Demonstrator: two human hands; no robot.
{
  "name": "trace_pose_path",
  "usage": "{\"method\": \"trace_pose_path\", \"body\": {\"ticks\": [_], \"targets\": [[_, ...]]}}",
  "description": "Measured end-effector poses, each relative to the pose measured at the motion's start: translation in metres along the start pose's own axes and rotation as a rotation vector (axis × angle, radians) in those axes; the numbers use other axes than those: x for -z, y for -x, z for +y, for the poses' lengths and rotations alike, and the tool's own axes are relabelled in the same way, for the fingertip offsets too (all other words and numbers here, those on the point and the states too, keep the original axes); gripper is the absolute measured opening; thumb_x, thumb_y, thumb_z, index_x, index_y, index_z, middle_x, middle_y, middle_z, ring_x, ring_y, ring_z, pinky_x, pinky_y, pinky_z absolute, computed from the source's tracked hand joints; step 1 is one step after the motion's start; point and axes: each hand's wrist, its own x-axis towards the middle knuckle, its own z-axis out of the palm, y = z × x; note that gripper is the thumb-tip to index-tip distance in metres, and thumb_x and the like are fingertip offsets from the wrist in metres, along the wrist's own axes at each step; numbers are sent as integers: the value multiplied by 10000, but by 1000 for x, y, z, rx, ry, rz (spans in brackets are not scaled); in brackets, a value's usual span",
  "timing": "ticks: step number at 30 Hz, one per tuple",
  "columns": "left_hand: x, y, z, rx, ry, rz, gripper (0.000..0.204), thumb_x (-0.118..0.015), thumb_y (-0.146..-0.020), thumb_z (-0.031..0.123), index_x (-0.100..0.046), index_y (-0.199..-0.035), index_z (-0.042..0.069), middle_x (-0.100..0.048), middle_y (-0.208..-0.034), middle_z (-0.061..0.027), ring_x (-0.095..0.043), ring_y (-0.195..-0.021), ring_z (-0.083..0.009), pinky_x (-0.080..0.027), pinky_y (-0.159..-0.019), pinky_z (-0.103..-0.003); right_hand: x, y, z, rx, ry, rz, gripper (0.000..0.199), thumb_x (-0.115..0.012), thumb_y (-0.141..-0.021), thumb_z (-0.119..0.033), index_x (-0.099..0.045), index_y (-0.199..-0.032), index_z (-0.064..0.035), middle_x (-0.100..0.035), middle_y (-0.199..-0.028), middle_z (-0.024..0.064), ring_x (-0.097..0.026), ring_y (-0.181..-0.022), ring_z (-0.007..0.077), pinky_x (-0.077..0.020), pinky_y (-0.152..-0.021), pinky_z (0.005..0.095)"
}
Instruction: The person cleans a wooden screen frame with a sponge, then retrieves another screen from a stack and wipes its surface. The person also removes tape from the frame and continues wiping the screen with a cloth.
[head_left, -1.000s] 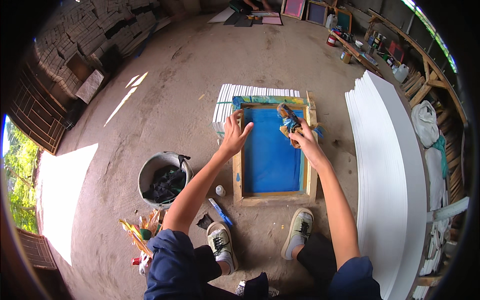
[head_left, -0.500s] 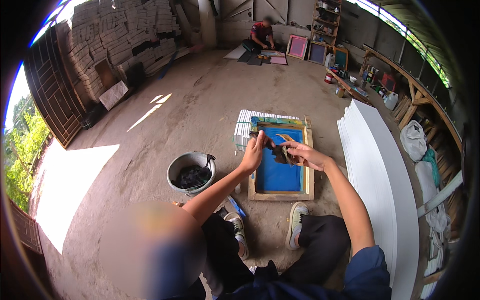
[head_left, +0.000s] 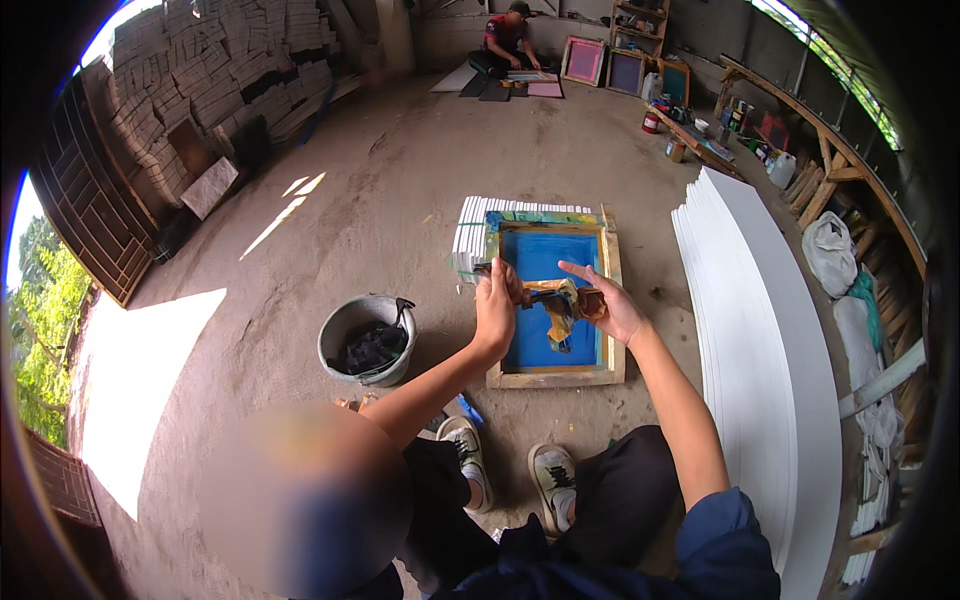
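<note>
Person squats on concrete floor, both hands over a wood-framed printing screen [head_left: 553,300] with blue mesh, lying flat just ahead of the shoes [head_left: 510,470]. Left hand [head_left: 494,305] is closed around one end of a paint-stained squeegee [head_left: 560,298]. Right hand [head_left: 608,303] supports the other end with the palm, fingers stretched out, not curled shut. Squeegee sits above the mesh, mid-frame; contact with mesh unclear.

Around: stack of white sheets [head_left: 500,212] under and behind the screen's far edge. Grey bucket [head_left: 367,338] with dark rags, left of the screen, near the left forearm. Tall pile of white boards [head_left: 760,340] to the right, well apart from the hands. Far back, another person [head_left: 508,40] sits on the floor with framed screens [head_left: 605,66] leaning nearby. Workbench [head_left: 800,150] along the right wall, cluttered, items too small to tell.

Hands hide the squeegee's blade edge. Blurred patch covers the lower left.
</note>
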Motion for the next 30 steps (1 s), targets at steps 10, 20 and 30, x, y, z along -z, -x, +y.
{"method": "trace_pose_path", "body": {"ticks": [10,20,30], "targets": [[0,8,-44,-6,-307,28,422,-336,-997,402,-360,-718,88,-340,-597,9,-329,-545,-88,-346,-526,-265,41,-40,58,49,-23,659,214,-495,-907,-160,-684,-1002,-129,-467,-760,-23,-507,-622,96,-425,-541,253],[13,-12,-20,-54,-235,126,411,-374,-981,426,-310,-707,126,-265,-619,43,-257,-554,-78,-288,-545,-255,172,-19,83,293,-620,997,332,-391,-914,-105,-379,-1242,-57,-598,-1082,172,-596,-960,285,-463,-909,437],[81,-9,13,-119,-1173,-68,273,-581,-892,257,-496,-1001,21,-558,-745,-119,-566,-670,-262,-443,-628,-345,68,-54,56,173,-172,623,369,-374,-878,-110,-333,-1243,-73,-436,-1337,172,-536,-1095,315,-381,-992,478]]}}
